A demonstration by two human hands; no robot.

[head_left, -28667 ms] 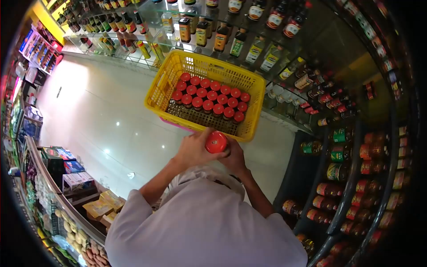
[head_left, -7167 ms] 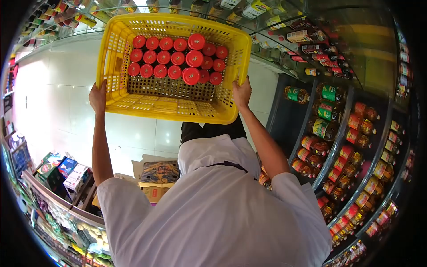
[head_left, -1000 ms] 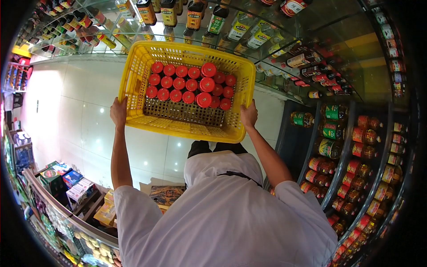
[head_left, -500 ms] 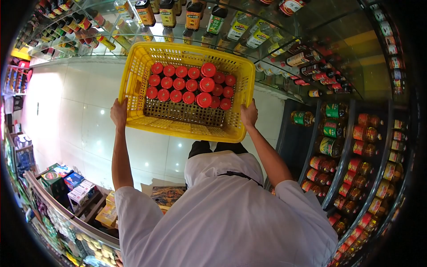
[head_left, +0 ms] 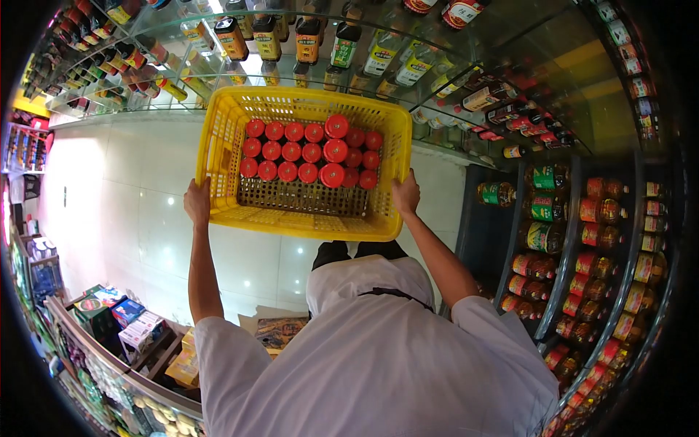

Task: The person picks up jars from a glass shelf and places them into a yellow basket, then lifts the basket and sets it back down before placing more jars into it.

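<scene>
A yellow perforated plastic basket [head_left: 306,227] is held up in front of my body, above the tiled floor. Rows of red-lidded jars [head_left: 291,151] stand in its far part, and one column toward the right rises higher than the rest. The near strip of the basket floor shows bare mesh. My left hand [head_left: 197,202] is closed round the basket's left end. On the right end, my right hand [head_left: 406,195] grips the rim. Both thumbs lie near the rim's edge.
Beyond the basket are glass shelves [head_left: 284,67] with sauce bottles. Tiered racks of oil bottles [head_left: 535,237] stand on the right. At lower left are boxed goods [head_left: 138,328] behind a counter edge. Pale floor tiles [head_left: 124,189] spread to the left.
The basket has shifted slightly nearer to my body and a little left, with both hands still on it. The jars inside keep their arrangement.
</scene>
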